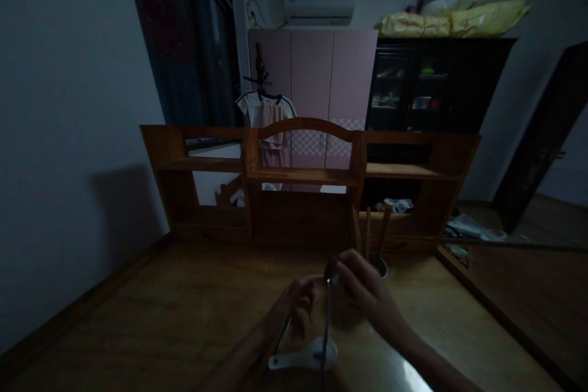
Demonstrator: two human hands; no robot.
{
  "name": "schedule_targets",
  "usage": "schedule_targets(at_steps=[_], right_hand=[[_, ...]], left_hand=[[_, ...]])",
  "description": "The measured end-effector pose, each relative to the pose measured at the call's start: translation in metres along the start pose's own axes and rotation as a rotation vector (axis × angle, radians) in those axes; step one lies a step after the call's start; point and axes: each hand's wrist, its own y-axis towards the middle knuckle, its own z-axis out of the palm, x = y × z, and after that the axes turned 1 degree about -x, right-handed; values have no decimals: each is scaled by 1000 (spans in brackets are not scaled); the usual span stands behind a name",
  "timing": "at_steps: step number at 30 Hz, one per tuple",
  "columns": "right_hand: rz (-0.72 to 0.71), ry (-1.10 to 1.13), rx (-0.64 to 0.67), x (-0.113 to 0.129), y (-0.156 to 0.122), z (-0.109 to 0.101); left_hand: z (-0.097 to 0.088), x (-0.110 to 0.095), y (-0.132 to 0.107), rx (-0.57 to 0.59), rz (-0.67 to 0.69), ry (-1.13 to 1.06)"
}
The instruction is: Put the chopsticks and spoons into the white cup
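My right hand [361, 278] is raised over the desk, its fingers pinched on the upper end of a slim metal utensil [327, 318]. The utensil's shaft hangs down toward the front edge of the picture; its held end is dark and hard to make out. To its left, my left hand [296, 299] has loosely curled fingers, apart from one another, with one reaching toward the utensil's top. A thin dark rod [283, 334] shows beside the left wrist; whether it is touched, I cannot tell. Below both hands, a white soup spoon [296, 359] lies on the desk, partly behind the shaft.
A wooden shelf unit [303, 176] stands along the back of the wooden desk [197, 300]. Behind my right hand is a small cup [381, 267] holding wooden sticks [382, 229]. A wall [82, 135] borders the left side; a raised edge [487, 300] runs along the right.
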Motion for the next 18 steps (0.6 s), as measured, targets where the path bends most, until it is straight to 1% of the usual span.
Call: schedule_targets(at_steps=[2, 4, 6, 8, 10, 12, 15, 18], right_hand=[[-33, -53, -30, 22, 30, -34], [-96, -159, -44, 36, 62, -67], [-182, -330, -17, 39, 91, -92], [-232, -507, 49, 33, 111, -110], [-251, -615, 110, 22, 121, -120], [-257, -650, 152, 9, 122, -123], [-237, -627, 211, -8, 115, -120], [-196, -599, 261, -16, 107, -113]], left_hand=[[0, -1, 0, -62, -27, 25], [-1, -2, 1, -122, -56, 113], [-1, -2, 1, -183, -41, 234], [-2, 0, 2, -254, 24, 373], [-2, 2, 3, -305, 89, 495], [-2, 4, 5, -298, 111, 560], [-2, 4, 6, -254, 101, 556], [-4, 6, 7, -244, 70, 519]])
